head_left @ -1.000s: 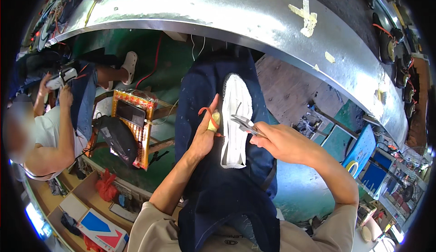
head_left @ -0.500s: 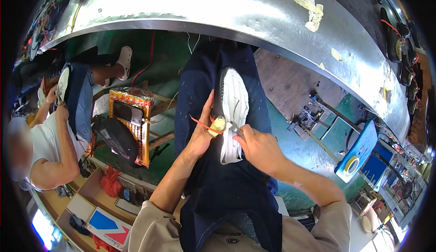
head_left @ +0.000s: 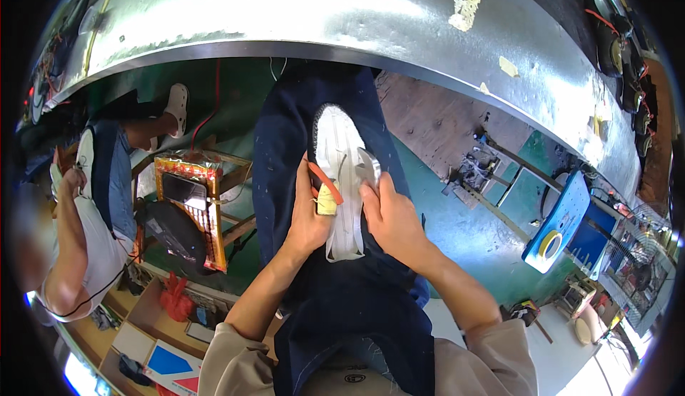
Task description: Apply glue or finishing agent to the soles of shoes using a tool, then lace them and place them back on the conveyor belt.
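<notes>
1. Two bare hands meet over a lap draped in navy-blue cloth (head_left: 349, 303), where a long, dark-edged, white-bottomed shoe (head_left: 337, 135) lies with its underside up.
2. Its long axis runs almost straight away from the torso, the rounded end pointing toward the bench and the squared end toward the body.
3. The left hand (head_left: 310, 221) grasps the shoe's left side, fingers partly hidden. At its thumb sit a pale-yellow, wrapped-looking piece (head_left: 326, 200) and a flat orange-red strip (head_left: 325, 180); whether held or worn, I cannot tell.
4. The right hand (head_left: 389, 217) is clenched around silvery metal pincers (head_left: 371, 170), their head beside the shoe's right edge.
5. Green floor (head_left: 457, 210) shows on both sides. To the left, a wooden-framed stand (head_left: 237, 177) carries an orange-red patterned panel (head_left: 216, 246), with a dark flat phone (head_left: 187, 189) and a rounded black bag (head_left: 171, 230). To the right are a tilted blue board (head_left: 567, 207) and a ring of yellow tape (head_left: 543, 237).
6. Across the front stretches a shiny silver metal bench (head_left: 300, 11) bearing a pale tape cross (head_left: 460, 0); brown plywood (head_left: 421, 114) shows below its edge.
7. Well to the left, a seated co-worker in a white top (head_left: 82, 246) holds a white-soled shoe (head_left: 85, 155).
</notes>
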`<state>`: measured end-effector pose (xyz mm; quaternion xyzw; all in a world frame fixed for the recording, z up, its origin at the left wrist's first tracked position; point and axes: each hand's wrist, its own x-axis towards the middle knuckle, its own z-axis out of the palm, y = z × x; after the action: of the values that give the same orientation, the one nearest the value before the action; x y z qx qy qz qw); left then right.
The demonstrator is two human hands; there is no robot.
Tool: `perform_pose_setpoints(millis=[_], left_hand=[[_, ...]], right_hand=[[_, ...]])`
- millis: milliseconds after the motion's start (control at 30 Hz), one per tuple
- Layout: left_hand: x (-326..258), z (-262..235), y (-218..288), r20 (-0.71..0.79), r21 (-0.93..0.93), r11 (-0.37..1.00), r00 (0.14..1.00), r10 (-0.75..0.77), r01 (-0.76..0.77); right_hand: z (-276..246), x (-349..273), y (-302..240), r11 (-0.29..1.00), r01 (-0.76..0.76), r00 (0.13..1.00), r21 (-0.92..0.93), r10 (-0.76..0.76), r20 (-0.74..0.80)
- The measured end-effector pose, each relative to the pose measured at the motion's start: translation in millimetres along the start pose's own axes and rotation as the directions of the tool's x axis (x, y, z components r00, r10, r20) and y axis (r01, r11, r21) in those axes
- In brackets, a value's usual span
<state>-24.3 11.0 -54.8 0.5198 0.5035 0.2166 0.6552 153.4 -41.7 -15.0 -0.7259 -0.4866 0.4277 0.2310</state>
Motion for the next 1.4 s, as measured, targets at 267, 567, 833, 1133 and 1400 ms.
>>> perform_pose_setpoints(millis=[267,567,833,1133,1400], left_hand=[[-4,-12,-16,0.000,0.063,0.997,0.999,0.043,-0.043],[5,-26,35,0.085,0.436,0.895,0.986,-0.142,0.092],[-2,-25,-3,0.112,0.239,0.971,0.992,-0.057,0.028],[-30,-12,8,0.073,0.041,0.999,0.997,0.016,-0.019],[-32,-29,13,0.335,-0.015,0.999,0.942,-0.030,0.037]], right_hand=[[-6,9,-14,0.997,0.051,0.998,-0.053,-0.048,0.045],[-52,6,-35,0.852,0.507,0.644,-0.131,-0.273,0.715],[-49,1,-13,0.907,0.381,0.729,-0.179,-0.176,0.661],[-58,0,-26,0.882,0.434,0.638,-0.185,-0.156,0.754],[-94,-11,-14,0.908,0.338,0.605,-0.247,-0.009,0.796]])
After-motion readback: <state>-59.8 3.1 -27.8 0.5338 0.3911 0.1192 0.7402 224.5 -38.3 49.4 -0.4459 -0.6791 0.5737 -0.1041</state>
